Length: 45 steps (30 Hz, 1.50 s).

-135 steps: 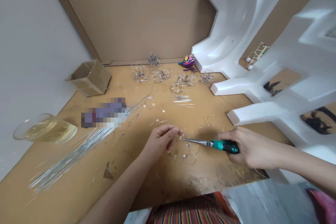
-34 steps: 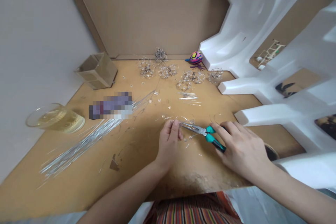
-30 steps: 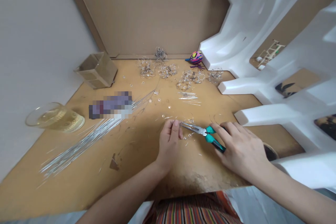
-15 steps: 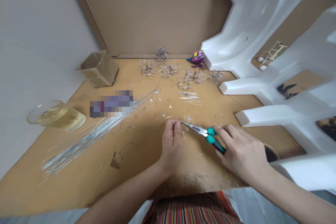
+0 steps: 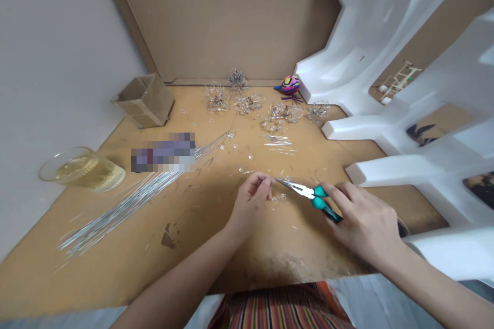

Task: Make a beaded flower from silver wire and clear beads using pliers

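Note:
My right hand (image 5: pixel 365 216) is closed around the green-and-black handles of long-nose pliers (image 5: pixel 309 193). The pliers' narrow tips point left and end right beside the fingertips of my left hand (image 5: pixel 252 198). Thumb and fingers of that left hand are pinched together; what they hold is too small to make out. Tiny clear rings or beads (image 5: pixel 274 199) lie just under the plier tips. Farther back is a small row of short cut wires (image 5: pixel 280 141). A bundle of long silvery wires (image 5: pixel 127 211) stretches diagonally across the left side of the table.
Tangled clumps of bent wire (image 5: pixel 249 104) sit along the back, near a colourful striped ball-like object (image 5: pixel 290 85). At left stand a cardboard box (image 5: pixel 156 100), a glass of yellowish liquid (image 5: pixel 88 169) and a blurred-out purple item (image 5: pixel 165 151). White moulded legs (image 5: pixel 370 172) border the right.
My right hand and the pliers have shifted slightly right. My left hand has tilted a little rightward, its fingertips following the plier tips.

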{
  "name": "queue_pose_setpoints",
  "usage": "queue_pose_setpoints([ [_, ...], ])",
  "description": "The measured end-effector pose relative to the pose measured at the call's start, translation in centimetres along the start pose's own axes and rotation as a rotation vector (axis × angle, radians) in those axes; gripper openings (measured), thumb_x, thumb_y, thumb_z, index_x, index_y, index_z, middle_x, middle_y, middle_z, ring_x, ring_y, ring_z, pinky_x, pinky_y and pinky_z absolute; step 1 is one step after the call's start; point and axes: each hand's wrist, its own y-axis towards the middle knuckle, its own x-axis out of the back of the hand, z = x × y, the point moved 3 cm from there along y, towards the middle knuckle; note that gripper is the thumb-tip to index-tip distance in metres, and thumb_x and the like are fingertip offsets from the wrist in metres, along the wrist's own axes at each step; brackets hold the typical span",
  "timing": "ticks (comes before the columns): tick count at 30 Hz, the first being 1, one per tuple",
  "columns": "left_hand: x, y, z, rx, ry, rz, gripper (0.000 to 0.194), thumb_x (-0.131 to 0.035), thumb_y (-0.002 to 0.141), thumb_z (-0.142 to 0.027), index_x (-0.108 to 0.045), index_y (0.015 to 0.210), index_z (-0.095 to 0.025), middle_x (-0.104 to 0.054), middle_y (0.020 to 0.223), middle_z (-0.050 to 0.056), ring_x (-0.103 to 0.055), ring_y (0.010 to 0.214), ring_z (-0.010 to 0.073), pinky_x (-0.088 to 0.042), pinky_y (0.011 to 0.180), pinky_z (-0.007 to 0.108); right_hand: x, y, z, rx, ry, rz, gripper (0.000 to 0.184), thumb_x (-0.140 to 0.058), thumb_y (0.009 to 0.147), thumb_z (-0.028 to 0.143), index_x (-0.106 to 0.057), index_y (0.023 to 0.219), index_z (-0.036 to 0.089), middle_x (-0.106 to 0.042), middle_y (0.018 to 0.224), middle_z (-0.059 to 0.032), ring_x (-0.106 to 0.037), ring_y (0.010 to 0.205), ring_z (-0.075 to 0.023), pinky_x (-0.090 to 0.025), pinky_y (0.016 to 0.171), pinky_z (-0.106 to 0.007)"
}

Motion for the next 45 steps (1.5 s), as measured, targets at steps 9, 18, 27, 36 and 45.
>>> queue_pose_setpoints([
  [9, -0.1, -0.2, -0.1, 0.051, -0.052, -0.092, 0.014, -0.056, 0.077, -0.030, -0.053, 0.072, -0.018, -0.044, 0.059, -0.005, -0.041, 0.056, 0.0085, -0.034, 0.055, 0.020, 0.1, -0.2, 0.3, 0.015, -0.024, -0.001, 0.026, -0.053, 0.079, 0.036, -0.058, 0.101, 0.023, -0.058, 0.078, -0.0023, -0.051, 0.070, -0.0166, -0.031, 0.060, -0.026],
  [18, -0.1, -0.3, 0.0, 0.009, 0.013, -0.079, 0.019, -0.046, 0.084, -0.032, -0.049, 0.070, -0.018, -0.047, 0.064, -0.003, -0.044, 0.064, 0.0101, -0.036, 0.062, 0.022, -0.1, 0.1, 0.7, -0.001, 0.000, 0.018, 0.026, -0.053, 0.079, 0.035, -0.057, 0.101, 0.023, -0.058, 0.078, -0.0015, -0.053, 0.071, -0.0161, -0.031, 0.058, -0.025],
  [27, 0.0, -0.2, 0.0, 0.002, 0.051, -0.108, 0.012, -0.053, 0.079, -0.029, -0.053, 0.073, -0.018, -0.048, 0.065, -0.004, -0.044, 0.063, 0.0100, -0.036, 0.062, 0.021, 0.1, -0.1, 0.3, -0.008, -0.017, 0.000, 0.026, -0.053, 0.079, 0.035, -0.058, 0.101, 0.023, -0.059, 0.078, -0.0022, -0.053, 0.070, -0.0168, -0.032, 0.059, -0.026],
  [36, -0.3, -0.8, 0.1, -0.057, 0.028, -0.185, 0.008, -0.053, 0.078, -0.027, -0.055, 0.075, -0.019, -0.051, 0.071, -0.002, -0.048, 0.069, 0.0123, -0.038, 0.069, 0.022, -0.2, -0.1, 1.2, -0.034, -0.001, 0.068, 0.033, -0.054, 0.075, 0.035, -0.057, 0.105, 0.021, -0.056, 0.079, -0.0038, -0.054, 0.073, -0.0180, -0.034, 0.061, -0.026],
  [45, -0.4, -0.9, 0.5, -0.079, 0.015, -0.228, 0.006, -0.053, 0.078, -0.024, -0.055, 0.076, -0.020, -0.051, 0.071, -0.002, -0.048, 0.070, 0.0117, -0.038, 0.070, 0.022, -0.1, -0.2, 1.9, -0.043, 0.066, 0.105, 0.030, -0.052, 0.076, 0.034, -0.058, 0.102, 0.021, -0.057, 0.075, -0.0010, -0.058, 0.065, -0.0158, -0.032, 0.052, -0.025],
])
